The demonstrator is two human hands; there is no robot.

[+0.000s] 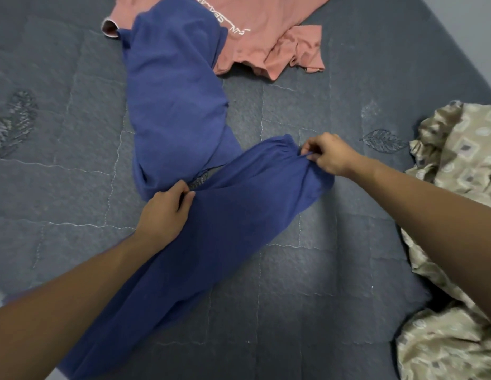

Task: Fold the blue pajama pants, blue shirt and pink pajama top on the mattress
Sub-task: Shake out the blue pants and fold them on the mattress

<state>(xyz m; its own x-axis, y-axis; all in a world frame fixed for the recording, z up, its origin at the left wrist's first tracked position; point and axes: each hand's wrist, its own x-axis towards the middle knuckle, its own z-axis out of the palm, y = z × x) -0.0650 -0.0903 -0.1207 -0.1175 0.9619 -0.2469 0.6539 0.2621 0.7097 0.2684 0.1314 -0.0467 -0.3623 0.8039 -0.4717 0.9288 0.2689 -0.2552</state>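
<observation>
Blue pajama pants [211, 215] lie spread across the middle of the grey quilted mattress [307, 283], forming a rough V: 1 leg runs up and away toward the far edge, the other runs down toward the lower left corner of the view.

Left hand [163, 212]: fingers closed, pinching the blue fabric at the point where the 2 legs meet.

Right hand [328, 153]: fingers closed on the gathered waistband edge at the right end of the pants, lifting a small fold of cloth off the mattress.

Both forearms are bare and extend in from the bottom corners.

Pink pajama top [266, 31] lies unfolded and wrinkled at the far side of the mattress, white lettering visible. The far pant leg overlaps its left part, touching it.

A beige patterned blanket [458, 215] is bunched along the right edge of the mattress, well apart from the pants.

A separate blue shirt cannot be told apart here.
</observation>
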